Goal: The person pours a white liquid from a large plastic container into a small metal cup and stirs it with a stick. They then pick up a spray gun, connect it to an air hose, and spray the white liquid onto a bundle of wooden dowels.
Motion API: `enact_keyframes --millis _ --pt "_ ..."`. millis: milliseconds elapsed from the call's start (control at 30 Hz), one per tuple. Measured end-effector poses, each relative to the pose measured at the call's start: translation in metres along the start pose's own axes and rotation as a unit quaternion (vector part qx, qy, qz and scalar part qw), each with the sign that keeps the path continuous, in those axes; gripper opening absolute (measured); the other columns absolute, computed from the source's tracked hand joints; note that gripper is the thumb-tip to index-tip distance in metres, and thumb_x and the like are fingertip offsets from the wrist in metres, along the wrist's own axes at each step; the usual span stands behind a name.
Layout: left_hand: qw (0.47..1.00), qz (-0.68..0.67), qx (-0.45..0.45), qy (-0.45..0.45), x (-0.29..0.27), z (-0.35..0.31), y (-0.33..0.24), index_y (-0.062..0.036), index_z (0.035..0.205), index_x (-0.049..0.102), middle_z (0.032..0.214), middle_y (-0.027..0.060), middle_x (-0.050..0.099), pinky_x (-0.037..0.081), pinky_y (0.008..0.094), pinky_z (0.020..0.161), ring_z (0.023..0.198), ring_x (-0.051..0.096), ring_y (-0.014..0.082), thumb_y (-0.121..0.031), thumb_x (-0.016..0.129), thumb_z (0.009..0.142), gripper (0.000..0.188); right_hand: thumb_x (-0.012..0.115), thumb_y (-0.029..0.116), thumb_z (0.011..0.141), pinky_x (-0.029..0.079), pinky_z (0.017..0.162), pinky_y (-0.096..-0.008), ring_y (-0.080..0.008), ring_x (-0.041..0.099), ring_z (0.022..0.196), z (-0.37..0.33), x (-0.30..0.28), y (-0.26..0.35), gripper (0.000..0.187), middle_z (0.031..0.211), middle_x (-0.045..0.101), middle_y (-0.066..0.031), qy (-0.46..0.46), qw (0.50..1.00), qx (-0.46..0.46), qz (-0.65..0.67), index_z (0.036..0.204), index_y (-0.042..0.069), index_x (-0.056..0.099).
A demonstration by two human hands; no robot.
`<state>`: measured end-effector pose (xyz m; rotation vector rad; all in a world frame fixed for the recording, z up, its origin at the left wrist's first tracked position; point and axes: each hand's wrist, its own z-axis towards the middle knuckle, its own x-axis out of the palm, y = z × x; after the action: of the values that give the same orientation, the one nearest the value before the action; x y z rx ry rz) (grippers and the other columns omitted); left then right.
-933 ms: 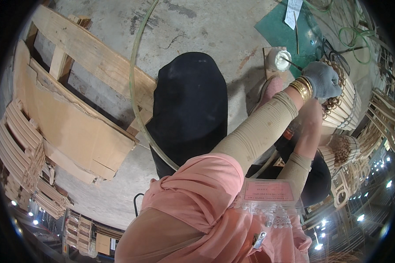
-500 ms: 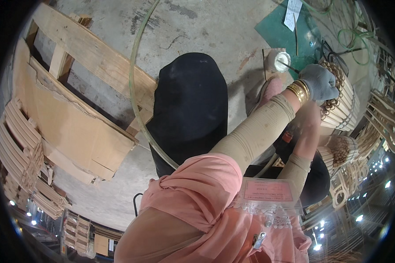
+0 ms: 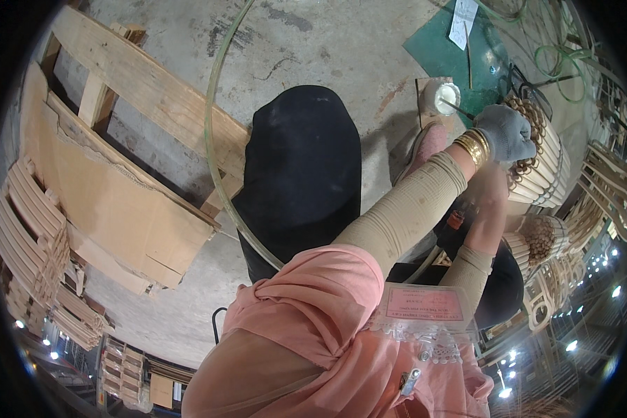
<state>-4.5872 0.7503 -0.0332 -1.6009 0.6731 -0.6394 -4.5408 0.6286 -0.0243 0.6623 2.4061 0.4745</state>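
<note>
My left hand, in a grey glove with gold bangles at the wrist, reaches far to the right. Its fingers are curled at the curly-ended top of a bundle of pale wooden sticks; what they grip is hidden. Beside the glove, a white pot of white stuff stands on a small board, with a dark thin handle leaning out of it toward the glove. My right hand is below the left one, bare and smeared, its fingers hidden. An orange-red fitting shows close to it.
A green sheet with a paper lies beyond the pot. A clear hose runs past my black-clad knee. At left are a wooden pallet, cardboard and stacked curved wood. Another stick bundle stands at right.
My left hand has shifted very slightly at the bundle's top. My right hand has moved a little beneath it. The pot and the bundles stay in place.
</note>
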Motion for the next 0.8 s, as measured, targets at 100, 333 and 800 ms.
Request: enact_keyframes --millis 100,333,800 --pt "1.000 0.000 0.001 -0.002 0.0003 0.0003 0.0003 -0.0156 0.067 0.066 0.068 0.0082 0.063 0.048 0.0343 0.066 0.069 0.061 0.0261 -0.036 0.059 0.059 0.023 0.047 0.010 0.069 0.041 0.049 -0.0304 -0.0212 0.051 0.049 -0.0006 0.0003 0.0004 0.016 0.058 0.055 -0.0123 -0.001 1.000 -0.001 0.002 0.067 -0.003 0.056" --pt "1.000 0.010 0.004 -0.003 0.0016 0.0010 0.0002 -0.0165 0.068 0.066 0.069 0.0084 0.063 0.048 0.0349 0.067 0.070 0.061 0.0266 -0.037 0.059 0.059 0.023 0.047 0.010 0.068 0.041 0.049 -0.0302 -0.0211 0.051 0.049 -0.0010 0.0000 -0.0005 0.016 0.058 0.055 -0.0123 -0.004 1.000 -0.002 0.003 0.067 -0.003 0.056" --pt "1.000 0.008 0.002 0.009 0.0044 0.0030 0.0012 -0.0165 0.069 0.067 0.070 0.0079 0.063 0.048 0.0345 0.066 0.070 0.061 0.0260 -0.037 0.059 0.059 0.025 0.048 0.008 0.067 0.041 0.046 -0.0305 -0.0207 0.051 0.048 0.0028 -0.0015 0.0015 0.014 0.059 0.055 -0.0118 -0.012 1.000 -0.002 0.002 0.069 -0.004 0.056"
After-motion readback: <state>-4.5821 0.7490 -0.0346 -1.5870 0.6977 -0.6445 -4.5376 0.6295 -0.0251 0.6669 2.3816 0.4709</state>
